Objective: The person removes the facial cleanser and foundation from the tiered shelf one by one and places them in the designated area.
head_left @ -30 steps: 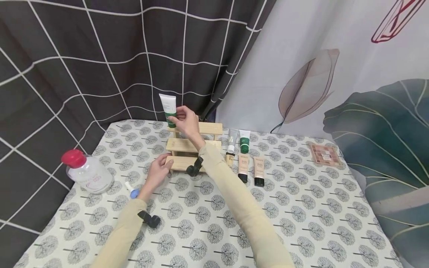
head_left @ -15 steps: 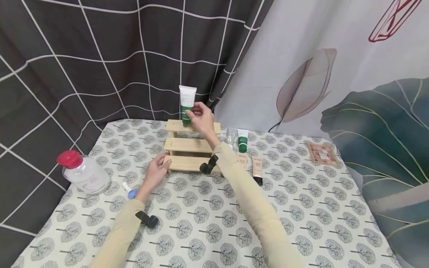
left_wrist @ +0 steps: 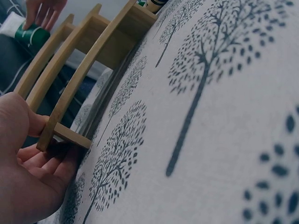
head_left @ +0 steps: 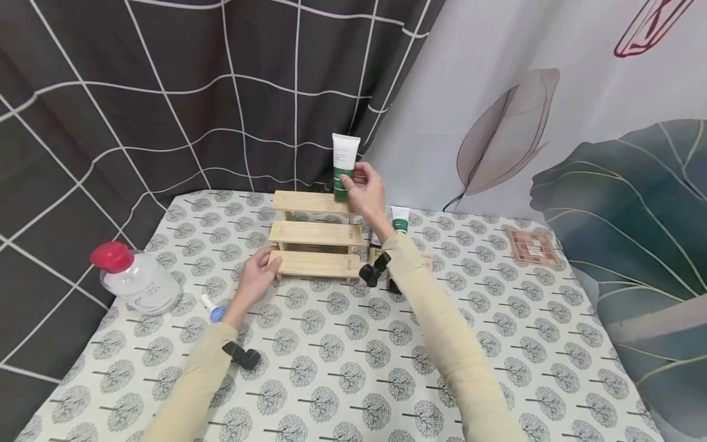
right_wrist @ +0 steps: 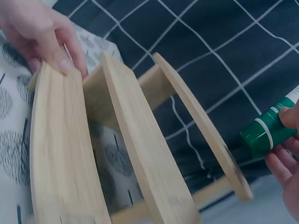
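Note:
A three-step wooden rack (head_left: pixel 316 232) stands near the back of the table. My left hand (head_left: pixel 257 275) grips the left end of its lowest step, thumb on top and fingers beneath, as the left wrist view shows. In my right hand (head_left: pixel 367 191), a white and green squeeze tube (head_left: pixel 343 164) is pinched upright, cap down, at the right end of the top step. From the head view I cannot tell whether the cap touches the wood. The right wrist view shows the tube's green cap end (right_wrist: pixel 259 137) apart from the top step.
Another green and white tube (head_left: pixel 400 219) lies right of the rack; other tubes there are mostly hidden by my right arm. A clear bottle with a red top (head_left: pixel 141 282), a small blue and white item (head_left: pixel 214 309) and a square palette (head_left: pixel 534 248) are on the patterned cloth.
My right hand has carried the green and white tube rightward along the top step, from its left end to its right end. My left hand keeps its grip on the rack.

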Motion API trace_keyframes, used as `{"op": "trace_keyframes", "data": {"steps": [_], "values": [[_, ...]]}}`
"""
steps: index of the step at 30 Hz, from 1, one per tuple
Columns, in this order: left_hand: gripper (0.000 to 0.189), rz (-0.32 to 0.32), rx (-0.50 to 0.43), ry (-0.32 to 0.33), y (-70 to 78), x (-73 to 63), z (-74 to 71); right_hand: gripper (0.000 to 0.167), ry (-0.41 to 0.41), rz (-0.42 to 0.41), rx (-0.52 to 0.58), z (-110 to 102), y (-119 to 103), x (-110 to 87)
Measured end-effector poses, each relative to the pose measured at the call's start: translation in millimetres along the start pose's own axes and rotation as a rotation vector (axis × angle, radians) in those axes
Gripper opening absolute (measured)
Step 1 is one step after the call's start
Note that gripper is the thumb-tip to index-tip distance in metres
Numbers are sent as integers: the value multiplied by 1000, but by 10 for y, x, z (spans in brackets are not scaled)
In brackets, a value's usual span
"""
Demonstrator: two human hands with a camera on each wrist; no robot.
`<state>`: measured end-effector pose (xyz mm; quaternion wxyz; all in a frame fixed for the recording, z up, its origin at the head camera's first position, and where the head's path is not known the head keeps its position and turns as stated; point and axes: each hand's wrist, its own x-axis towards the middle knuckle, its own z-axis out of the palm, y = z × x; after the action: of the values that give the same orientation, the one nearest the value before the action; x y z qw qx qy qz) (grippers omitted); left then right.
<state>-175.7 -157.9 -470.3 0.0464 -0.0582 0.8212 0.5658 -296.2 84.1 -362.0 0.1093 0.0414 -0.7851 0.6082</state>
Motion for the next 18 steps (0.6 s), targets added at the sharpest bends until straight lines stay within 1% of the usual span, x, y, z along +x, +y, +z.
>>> {"op": "trace_keyframes", "data": {"steps": [7,13,18], "values": [[52,-18,-10,-15,24,2,9,34,21,-20,-26,-295,47,-4],[51,-19,-11,-3,10,9,0,35,43,-18,-38,-518,112,-2],[52,-20,-4,2,6,12,3,36,58,8,-50,-700,198,1]]}}
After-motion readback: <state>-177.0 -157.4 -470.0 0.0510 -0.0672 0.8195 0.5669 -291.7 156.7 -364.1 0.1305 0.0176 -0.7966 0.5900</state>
